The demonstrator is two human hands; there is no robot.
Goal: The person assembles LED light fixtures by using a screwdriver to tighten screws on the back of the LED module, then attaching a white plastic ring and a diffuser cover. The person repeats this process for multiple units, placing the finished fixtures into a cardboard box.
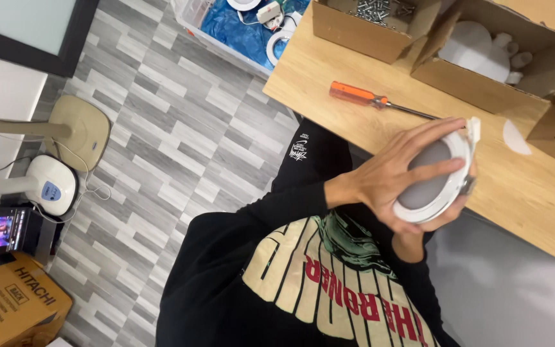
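Observation:
I hold a round white light fixture (441,183) with a grey centre over the near edge of a wooden table (528,186). My left hand (387,173) lies over its face with the fingers spread across the rim and the grey disc. Beneath the fixture, my right hand (448,215) cups its lower rim, mostly hidden. An orange-handled screwdriver (354,94) lies on the table just beyond my hands. My black printed shirt fills the bottom of the view.
Two open cardboard boxes stand at the table's far side, one with screws (370,22) and one with white parts (483,61). A bin lined in blue (245,29) sits on the floor. A fan base (81,128), a white device (51,186) and a cardboard box (14,305) stand at the left.

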